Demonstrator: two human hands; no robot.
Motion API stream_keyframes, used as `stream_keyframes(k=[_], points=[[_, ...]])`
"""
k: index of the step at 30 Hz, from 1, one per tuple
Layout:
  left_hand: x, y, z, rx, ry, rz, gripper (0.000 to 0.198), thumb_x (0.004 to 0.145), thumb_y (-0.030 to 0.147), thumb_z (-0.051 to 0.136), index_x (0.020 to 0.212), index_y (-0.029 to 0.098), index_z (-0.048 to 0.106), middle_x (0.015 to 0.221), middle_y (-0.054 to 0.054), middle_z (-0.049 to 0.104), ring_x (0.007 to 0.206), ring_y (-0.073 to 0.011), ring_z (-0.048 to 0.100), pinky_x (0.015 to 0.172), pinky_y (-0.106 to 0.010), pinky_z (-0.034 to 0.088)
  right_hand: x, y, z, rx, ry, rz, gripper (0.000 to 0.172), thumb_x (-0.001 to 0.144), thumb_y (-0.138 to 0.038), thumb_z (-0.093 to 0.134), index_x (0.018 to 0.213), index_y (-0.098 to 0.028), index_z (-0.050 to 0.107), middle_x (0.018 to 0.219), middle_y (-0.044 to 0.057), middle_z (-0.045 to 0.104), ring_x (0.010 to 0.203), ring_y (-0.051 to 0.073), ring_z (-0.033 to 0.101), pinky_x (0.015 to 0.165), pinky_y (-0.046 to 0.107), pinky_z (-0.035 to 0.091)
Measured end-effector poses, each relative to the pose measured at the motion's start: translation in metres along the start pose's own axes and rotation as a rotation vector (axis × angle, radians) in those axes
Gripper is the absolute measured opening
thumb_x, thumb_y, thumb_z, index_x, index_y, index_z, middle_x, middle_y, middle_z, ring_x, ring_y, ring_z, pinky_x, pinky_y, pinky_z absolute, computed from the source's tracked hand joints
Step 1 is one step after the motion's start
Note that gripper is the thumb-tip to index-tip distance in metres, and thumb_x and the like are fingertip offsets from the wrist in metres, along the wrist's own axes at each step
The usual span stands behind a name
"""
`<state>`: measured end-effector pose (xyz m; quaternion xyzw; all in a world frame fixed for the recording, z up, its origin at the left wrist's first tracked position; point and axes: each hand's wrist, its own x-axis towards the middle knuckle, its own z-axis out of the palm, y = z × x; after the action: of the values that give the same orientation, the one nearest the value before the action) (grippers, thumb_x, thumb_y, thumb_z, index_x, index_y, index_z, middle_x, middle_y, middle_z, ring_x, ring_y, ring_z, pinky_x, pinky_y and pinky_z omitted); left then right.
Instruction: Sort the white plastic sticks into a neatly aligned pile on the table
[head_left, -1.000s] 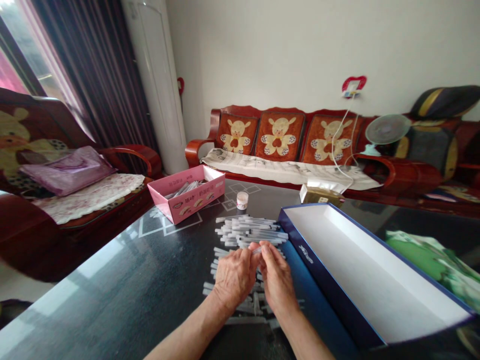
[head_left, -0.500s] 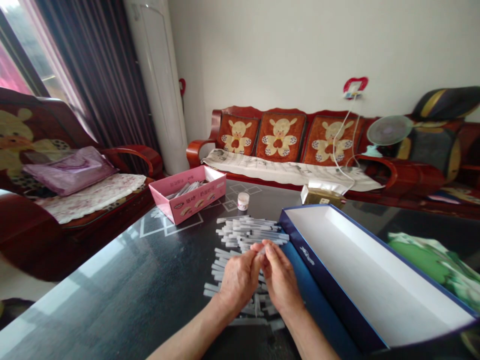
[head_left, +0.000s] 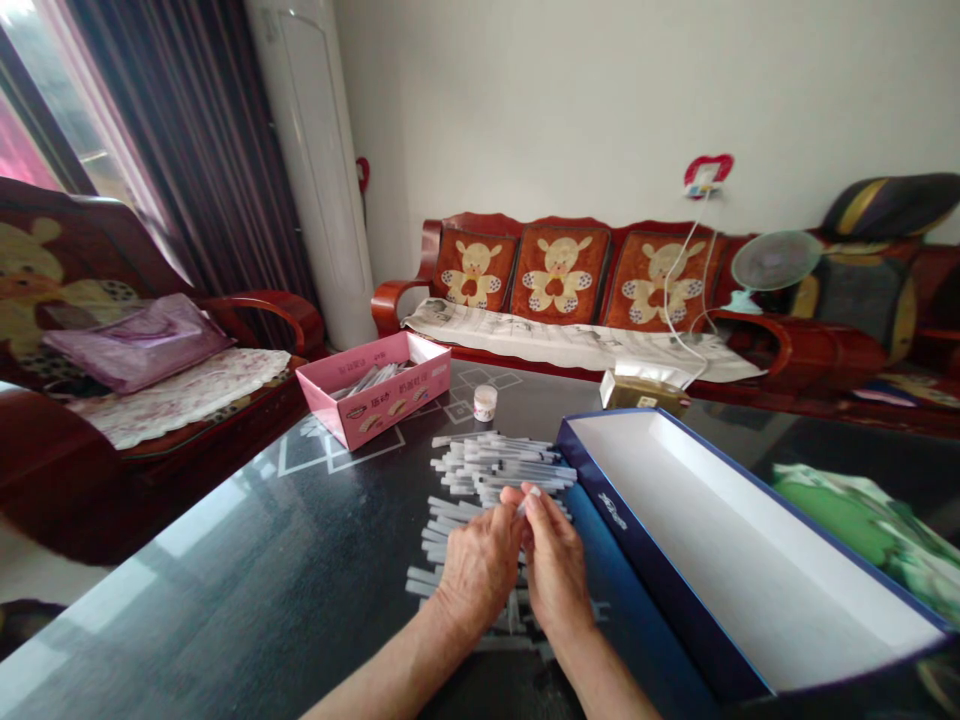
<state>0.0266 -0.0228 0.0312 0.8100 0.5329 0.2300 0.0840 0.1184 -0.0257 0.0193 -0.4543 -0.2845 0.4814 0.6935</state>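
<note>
Pink box [head_left: 397,410] far left, slim pieces inside. Blue box [head_left: 660,562] right, white interior showing. Our left hand [head_left: 480,560] and right hand [head_left: 559,570] pinch small pale piece [head_left: 524,506], mostly finger-hidden, over translucent tubes [head_left: 495,462] heaped mid-tabletop [head_left: 262,570]. White cup [head_left: 485,404] beyond tubes. Blue wall hems our right; tabletop runs left to slanting edge.

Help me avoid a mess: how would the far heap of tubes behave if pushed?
The far heap of tubes would probably slide and scatter, as they lie loose on a smooth, shiny table. Each tube is likely light for its length, being so slender. They also seem stiff: those in view lie straight.
</note>
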Motion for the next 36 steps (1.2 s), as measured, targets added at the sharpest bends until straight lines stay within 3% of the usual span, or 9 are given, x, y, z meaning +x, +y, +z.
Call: stream_keyframes(k=[6,10,16,22,29,33,36], points=[[-0.001,0.007,-0.006,0.131,-0.199,0.06,0.025,0.09,0.013,0.037,0.11,0.016,0.052,0.091,-0.007,0.069,0.077,-0.0197,0.068,0.06,-0.023,0.047,-0.004,0.001,0.0,-0.082,0.087,0.004,0.049,0.073,-0.055,0.065,0.103,-0.016,0.067,0.087,0.006,0.074,0.082,0.021,0.066,0.075,0.031,0.05],[0.0,0.009,-0.008,0.042,-0.21,0.059,0.027,0.093,0.018,0.034,0.113,0.016,0.051,0.091,-0.009,0.069,0.071,-0.0197,0.068,0.057,-0.024,0.045,-0.005,0.002,-0.001,-0.064,0.086,0.029,0.05,0.073,-0.056,0.065,0.102,-0.016,0.067,0.085,0.006,0.074,0.078,0.02,0.066,0.072,0.03,0.05],[0.004,0.002,-0.008,-0.479,-0.049,0.039,0.033,0.095,0.032,0.032,0.087,0.016,0.06,0.062,-0.003,0.062,0.052,-0.0124,0.057,0.051,-0.021,0.036,-0.003,-0.004,0.0,0.141,0.017,0.151,0.044,0.069,-0.05,0.072,0.099,-0.018,0.067,0.081,0.004,0.074,0.077,0.02,0.067,0.068,0.029,0.051],[0.008,-0.006,-0.001,-0.971,-0.233,-0.048,0.047,0.093,0.048,0.031,0.059,0.019,0.045,0.042,0.004,0.044,0.033,-0.0068,0.037,0.039,-0.02,0.029,0.0,-0.011,0.002,0.32,-0.057,0.225,0.037,0.063,-0.041,0.079,0.09,-0.018,0.068,0.077,0.003,0.073,0.085,0.023,0.069,0.078,0.036,0.052],[0.005,0.001,-0.003,-0.728,-0.025,-0.083,0.032,0.089,0.037,0.043,0.066,0.017,0.053,0.053,0.003,0.048,0.048,-0.0075,0.043,0.047,-0.019,0.027,-0.001,-0.007,0.003,0.281,-0.037,0.208,0.037,0.067,-0.043,0.077,0.093,-0.019,0.069,0.086,0.005,0.074,0.084,0.02,0.068,0.074,0.031,0.053],[0.003,0.002,-0.001,-0.672,-0.008,-0.101,0.024,0.087,0.033,0.046,0.073,0.017,0.058,0.056,0.004,0.05,0.052,-0.0074,0.043,0.05,-0.018,0.028,0.0,-0.009,0.003,0.262,0.01,0.21,0.031,0.061,-0.039,0.081,0.078,-0.016,0.07,0.08,0.004,0.073,0.081,0.018,0.067,0.07,0.026,0.053],[0.003,0.003,-0.003,-0.657,-0.012,-0.175,0.026,0.085,0.038,0.05,0.072,0.017,0.058,0.054,0.004,0.049,0.049,-0.0072,0.041,0.049,-0.019,0.027,0.001,-0.014,0.004,0.31,0.032,0.212,0.032,0.056,-0.035,0.084,0.079,-0.018,0.069,0.077,0.001,0.072,0.08,0.017,0.067,0.069,0.025,0.053]])
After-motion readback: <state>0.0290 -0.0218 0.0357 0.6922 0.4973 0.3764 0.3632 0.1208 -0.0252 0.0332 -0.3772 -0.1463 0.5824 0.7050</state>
